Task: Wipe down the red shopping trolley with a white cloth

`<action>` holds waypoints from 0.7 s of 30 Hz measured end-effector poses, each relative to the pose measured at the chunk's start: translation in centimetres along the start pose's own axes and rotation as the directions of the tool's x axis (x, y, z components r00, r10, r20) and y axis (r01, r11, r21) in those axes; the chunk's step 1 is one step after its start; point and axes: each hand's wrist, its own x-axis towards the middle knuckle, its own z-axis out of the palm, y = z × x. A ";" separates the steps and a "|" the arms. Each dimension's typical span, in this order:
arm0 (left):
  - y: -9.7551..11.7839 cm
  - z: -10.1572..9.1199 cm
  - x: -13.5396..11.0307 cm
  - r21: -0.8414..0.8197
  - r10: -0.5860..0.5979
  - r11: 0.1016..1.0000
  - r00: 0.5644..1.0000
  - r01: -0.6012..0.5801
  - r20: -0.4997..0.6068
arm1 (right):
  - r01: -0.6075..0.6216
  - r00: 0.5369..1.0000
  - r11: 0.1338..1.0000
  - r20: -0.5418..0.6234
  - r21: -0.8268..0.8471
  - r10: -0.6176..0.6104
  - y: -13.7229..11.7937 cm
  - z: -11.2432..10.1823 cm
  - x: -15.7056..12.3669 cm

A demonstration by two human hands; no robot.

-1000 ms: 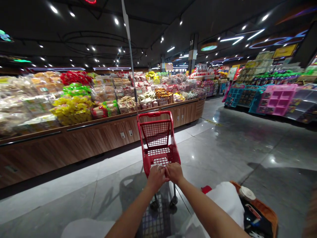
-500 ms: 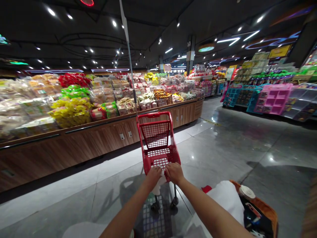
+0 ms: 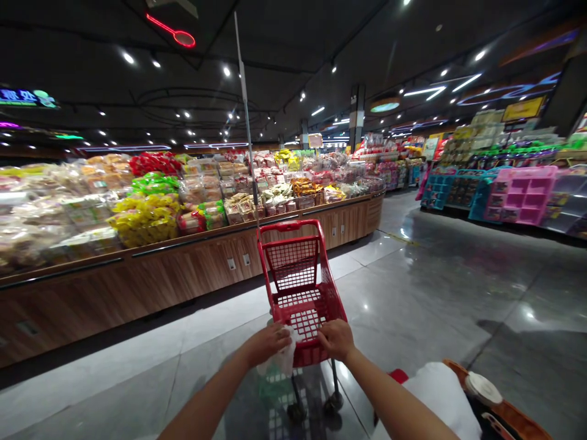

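A small red shopping cart (image 3: 298, 275) stands on the grey tiled floor right in front of me, with a thin pole rising from it. My right hand (image 3: 337, 339) is closed on the cart's near handle bar. My left hand (image 3: 270, 343) is closed on a white cloth or tissue (image 3: 284, 360) at the left end of the handle, pressed against the cart's corner. The cart's basket looks empty.
A long wooden display counter (image 3: 151, 275) piled with bagged snacks runs along the left. Pink and blue crates (image 3: 518, 195) and shelves stand at the right. An orange bag (image 3: 499, 409) with a white cup lid hangs at my right side. Shiny floor lies ahead.
My hands have moved apart on the handle. The white cloth now shows in my left hand at the cart's left corner. The view has tilted slightly downward.
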 end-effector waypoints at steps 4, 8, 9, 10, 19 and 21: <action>-1.2 -1.8 1.3 -0.025 0.067 0.997 0.997 -0.066 0.048 | 0.027 0.999 1.000 0.040 -0.003 -0.026 1.9 -0.4 -0.2; -1.9 -2.4 3.3 -0.074 -0.079 0.994 0.997 0.079 -0.007 | 0.061 0.988 0.998 0.143 -0.002 -0.060 4.6 -1.7 0.5; -1.9 -2.1 3.7 -0.081 -0.100 0.992 0.995 0.098 -0.013 | 0.049 0.986 0.999 0.161 -0.008 -0.047 4.8 -2.1 0.7; -1.8 -1.7 4.1 -0.081 -0.116 0.990 0.993 0.113 -0.024 | 0.021 0.986 1.000 0.167 -0.014 -0.018 4.8 -2.5 1.0; 0.8 1.7 5.9 -0.062 -0.160 0.987 0.970 0.151 -0.185 | -0.178 0.975 0.973 0.158 0.145 0.155 -5.0 -1.5 2.5; 1.2 1.4 5.6 -0.054 -0.131 0.991 0.977 0.123 -0.167 | -0.215 0.965 0.971 0.174 0.109 0.194 -6.0 -0.7 2.2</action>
